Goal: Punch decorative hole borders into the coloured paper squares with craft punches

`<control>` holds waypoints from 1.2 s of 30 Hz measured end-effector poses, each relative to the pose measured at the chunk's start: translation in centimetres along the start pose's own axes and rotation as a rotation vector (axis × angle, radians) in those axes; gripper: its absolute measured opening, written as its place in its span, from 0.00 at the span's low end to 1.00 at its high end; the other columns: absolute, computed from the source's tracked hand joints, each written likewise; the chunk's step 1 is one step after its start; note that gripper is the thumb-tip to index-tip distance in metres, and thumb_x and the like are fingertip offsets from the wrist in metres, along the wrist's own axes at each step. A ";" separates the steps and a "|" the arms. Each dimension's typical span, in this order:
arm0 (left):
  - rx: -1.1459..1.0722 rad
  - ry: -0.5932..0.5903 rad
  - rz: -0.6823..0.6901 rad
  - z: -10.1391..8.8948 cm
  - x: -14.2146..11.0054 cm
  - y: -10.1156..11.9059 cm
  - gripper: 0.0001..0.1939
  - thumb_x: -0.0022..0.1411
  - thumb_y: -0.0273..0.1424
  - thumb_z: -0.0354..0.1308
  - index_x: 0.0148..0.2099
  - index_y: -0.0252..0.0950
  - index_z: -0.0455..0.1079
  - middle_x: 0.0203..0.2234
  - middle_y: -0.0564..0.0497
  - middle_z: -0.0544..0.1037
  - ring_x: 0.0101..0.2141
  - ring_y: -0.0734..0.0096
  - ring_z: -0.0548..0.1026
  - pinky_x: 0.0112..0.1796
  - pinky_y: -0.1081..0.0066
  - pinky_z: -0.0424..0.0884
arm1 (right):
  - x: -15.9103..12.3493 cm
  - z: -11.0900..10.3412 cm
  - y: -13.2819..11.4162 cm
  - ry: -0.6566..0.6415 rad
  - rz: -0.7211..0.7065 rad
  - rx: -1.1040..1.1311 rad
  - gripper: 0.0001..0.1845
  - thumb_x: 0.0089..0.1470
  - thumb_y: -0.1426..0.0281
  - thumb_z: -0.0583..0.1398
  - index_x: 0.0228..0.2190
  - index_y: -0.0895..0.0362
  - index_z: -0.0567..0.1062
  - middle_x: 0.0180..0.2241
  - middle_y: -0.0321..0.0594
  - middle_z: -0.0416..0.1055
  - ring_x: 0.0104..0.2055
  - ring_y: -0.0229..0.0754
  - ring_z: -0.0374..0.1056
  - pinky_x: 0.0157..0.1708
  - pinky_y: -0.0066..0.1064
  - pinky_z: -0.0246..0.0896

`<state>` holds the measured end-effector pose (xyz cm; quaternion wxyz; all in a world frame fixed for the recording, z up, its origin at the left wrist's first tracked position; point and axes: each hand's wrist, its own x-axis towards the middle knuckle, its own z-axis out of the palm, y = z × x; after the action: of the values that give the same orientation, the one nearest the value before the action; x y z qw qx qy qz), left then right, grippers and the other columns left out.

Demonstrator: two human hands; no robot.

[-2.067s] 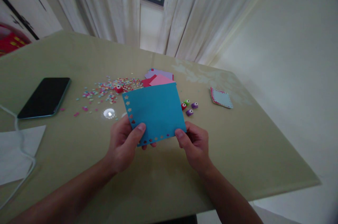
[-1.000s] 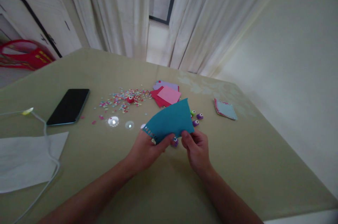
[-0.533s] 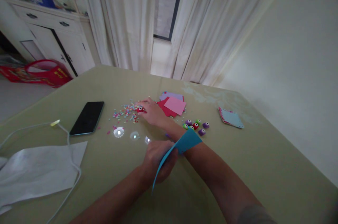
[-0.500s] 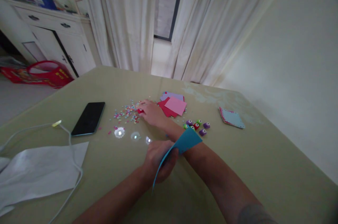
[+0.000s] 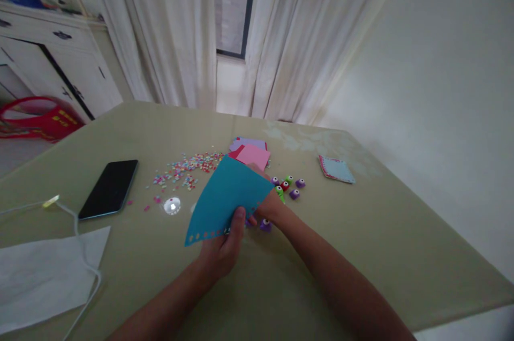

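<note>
My left hand grips a blue sheet by its lower edge, thumb on top. The sheet is tilted and has a row of small pale and coloured dots along its near edge. My right hand is just behind the sheet's right side, mostly covered by it; a fingertip shows below the edge, but what the fingers hold is hidden. A purple one-eyed toy lies close to that fingertip. Several more one-eyed toys in purple, green and red sit beyond the right wrist.
Coloured confetti bits are scattered left of the sheet. Pink, red and lilac papers lie behind it. A dotted light-blue stack is at right. A phone, white paper and a cable lie at left.
My right hand has drawn back from the confetti, where it had a red toy, to behind the sheet. My left hand has turned the sheet so its face shows. The view has shifted right.
</note>
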<state>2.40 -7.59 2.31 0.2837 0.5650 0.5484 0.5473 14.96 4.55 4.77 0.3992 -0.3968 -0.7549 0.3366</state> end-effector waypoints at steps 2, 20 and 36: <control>-0.059 -0.013 -0.063 0.2 0.4 0.5 0.29 0.74 0.48 0.51 0.25 0.40 0.75 0.18 0.51 0.77 0.21 0.69 0.74 0.27 0.71 0.71 | -3.1 -2.1 0.2 0.095 0.028 0.104 0.16 0.57 0.59 0.67 0.45 0.52 0.83 0.42 0.42 0.79 0.44 0.49 0.74 0.44 0.39 0.70; 0.286 -0.115 -0.146 0.2 0.2 -0.7 0.19 0.59 0.52 0.65 0.27 0.44 0.79 0.20 0.50 0.83 0.22 0.57 0.82 0.25 0.67 0.79 | -9.1 -2.7 -0.3 0.144 0.473 0.929 0.28 0.33 0.64 0.82 0.35 0.54 0.77 0.28 0.29 0.77 0.28 0.34 0.70 0.29 0.24 0.65; 0.213 -0.049 -0.165 -0.2 0.2 -0.5 0.14 0.59 0.45 0.67 0.26 0.45 0.78 0.21 0.51 0.83 0.24 0.58 0.82 0.28 0.67 0.80 | -9.3 -2.7 -1.1 0.125 0.466 0.915 0.26 0.35 0.65 0.82 0.33 0.53 0.77 0.30 0.32 0.79 0.31 0.37 0.74 0.33 0.27 0.69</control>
<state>1.98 -7.35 2.01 0.2795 0.5580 0.6409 0.4469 20.33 -3.49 3.78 0.4907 -0.3584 -0.3967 0.6881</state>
